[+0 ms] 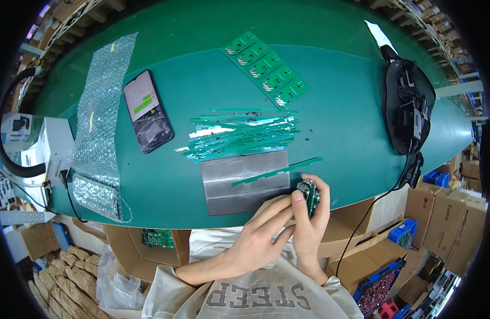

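Observation:
A small stack of green circuit boards (pixel 308 194) is upright in my right hand (pixel 312 223), pinched between thumb and curled fingers at the table's near edge. My left hand (pixel 266 228) comes in from the left, its fingers closed together against the boards; the right thumb partly hides their tips. Just left of the hands lies a grey grooved metal plate (pixel 229 186). One thin green board strip (pixel 277 171) rests slantwise across it. Beyond the plate is a loose pile of similar cut-off strips (pixel 245 135). A panel of joined green boards (pixel 263 69) lies farther back.
At left are a packaged dark phone-shaped item (pixel 149 111), bubble wrap (pixel 98 106) and a white box (pixel 56 143). A black bag-like object with a cable (pixel 407 106) lies at right. Below the table edge stand cardboard boxes (pixel 133 250) and a blue tray (pixel 380 287).

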Demonstrator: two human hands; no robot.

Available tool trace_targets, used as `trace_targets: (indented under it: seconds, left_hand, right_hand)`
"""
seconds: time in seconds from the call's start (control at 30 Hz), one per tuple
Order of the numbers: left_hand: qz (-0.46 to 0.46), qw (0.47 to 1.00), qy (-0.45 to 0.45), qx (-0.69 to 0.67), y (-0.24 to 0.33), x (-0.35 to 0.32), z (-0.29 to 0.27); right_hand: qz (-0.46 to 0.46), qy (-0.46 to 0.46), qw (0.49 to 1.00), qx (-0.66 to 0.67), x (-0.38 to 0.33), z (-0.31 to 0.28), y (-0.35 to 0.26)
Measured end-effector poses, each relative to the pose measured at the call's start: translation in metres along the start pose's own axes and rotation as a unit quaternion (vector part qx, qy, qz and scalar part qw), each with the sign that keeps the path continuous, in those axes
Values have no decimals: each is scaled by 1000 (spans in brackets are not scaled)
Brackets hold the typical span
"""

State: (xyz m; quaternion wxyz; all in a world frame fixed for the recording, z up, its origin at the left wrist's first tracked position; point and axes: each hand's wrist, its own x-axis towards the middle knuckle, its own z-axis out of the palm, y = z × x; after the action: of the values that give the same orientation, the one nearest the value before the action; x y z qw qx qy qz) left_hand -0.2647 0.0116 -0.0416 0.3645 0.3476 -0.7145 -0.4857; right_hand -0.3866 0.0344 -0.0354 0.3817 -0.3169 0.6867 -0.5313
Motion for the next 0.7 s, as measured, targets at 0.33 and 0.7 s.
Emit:
trace_targets:
  seconds: [0.33,0.7]
  left_hand:
    - [-6,913,48,404,-9,34,-47]
    - [38,923,83,373,-29,78,-75]
  right_hand:
    - [107,-99,933,330,-26,-162,90]
    - [260,154,891,-339,-53,-269,457]
